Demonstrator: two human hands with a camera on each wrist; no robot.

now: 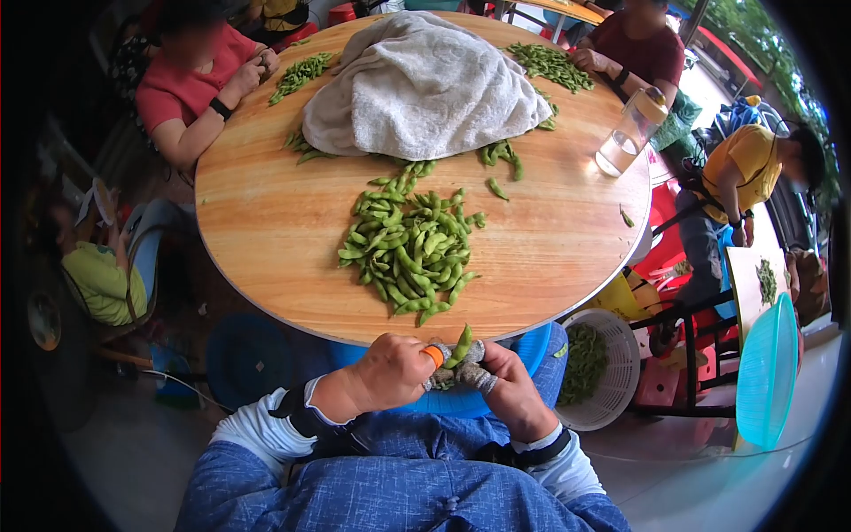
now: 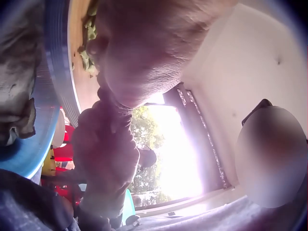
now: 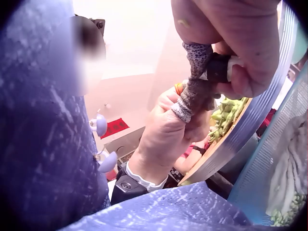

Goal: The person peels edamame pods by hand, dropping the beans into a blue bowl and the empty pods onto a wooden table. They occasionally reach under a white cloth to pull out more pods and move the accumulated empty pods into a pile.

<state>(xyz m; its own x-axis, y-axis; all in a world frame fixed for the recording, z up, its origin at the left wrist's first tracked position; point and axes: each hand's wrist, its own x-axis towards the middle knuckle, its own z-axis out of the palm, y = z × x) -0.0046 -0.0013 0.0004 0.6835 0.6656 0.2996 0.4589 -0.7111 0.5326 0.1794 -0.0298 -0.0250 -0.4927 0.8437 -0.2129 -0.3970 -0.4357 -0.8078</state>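
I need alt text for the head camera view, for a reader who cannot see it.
A person's left hand and right hand hold a green pod just in front of a round wooden table. On it lie a pile of pods and, behind, a crumpled pale cloth. Other people sit around.
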